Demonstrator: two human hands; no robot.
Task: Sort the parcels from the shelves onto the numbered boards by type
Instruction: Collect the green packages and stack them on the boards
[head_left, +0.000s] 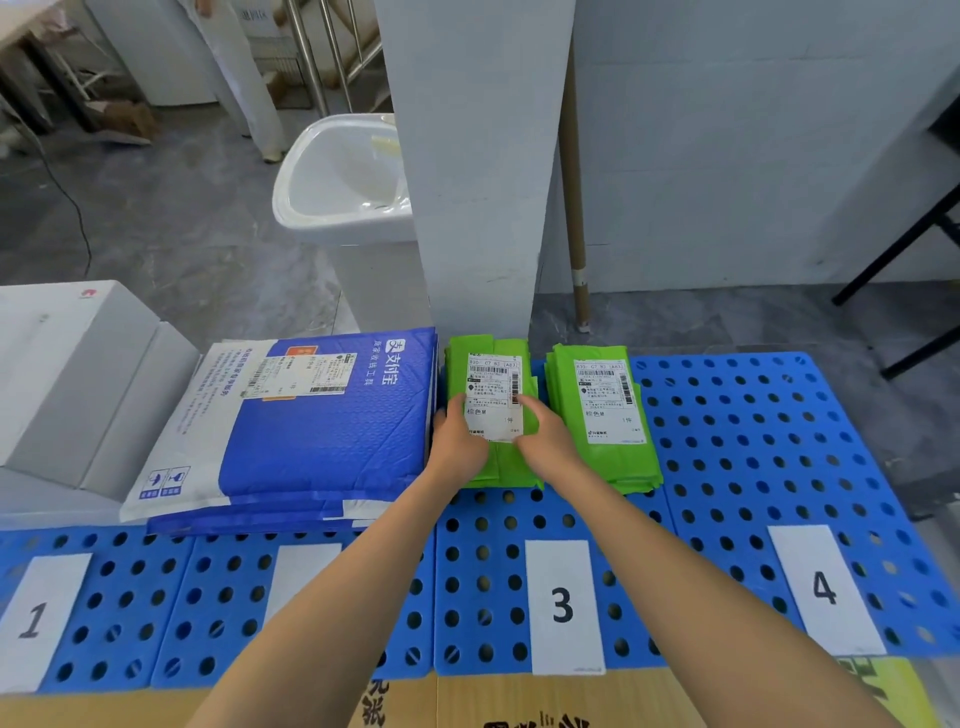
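Green parcels (493, 379) are lying in a pile at the back of board 3 (563, 605), and the sorting is looking well under way. White boxes (78, 384) are sitting behind board 1 (34, 621), and a stack of blue padded mailers (311, 431) is covering the far end of the next board along, its number card half hidden by a forearm. A second green pile (605, 415) is lying just beside the first. Board 4 (826, 587) is showing no parcel yet, and with the shelves out of view I cannot tell how much is waiting. Now the grips, both resting on top of that first green pile. The left grip (457, 441) is lying flat with straight fingers on the label's left side and its thumb along the pile's left edge. The right grip (545, 436) is touching the label's right side with open fingers. Neither is curling round anything; to my eye they are pressing the top parcel down and squaring it.
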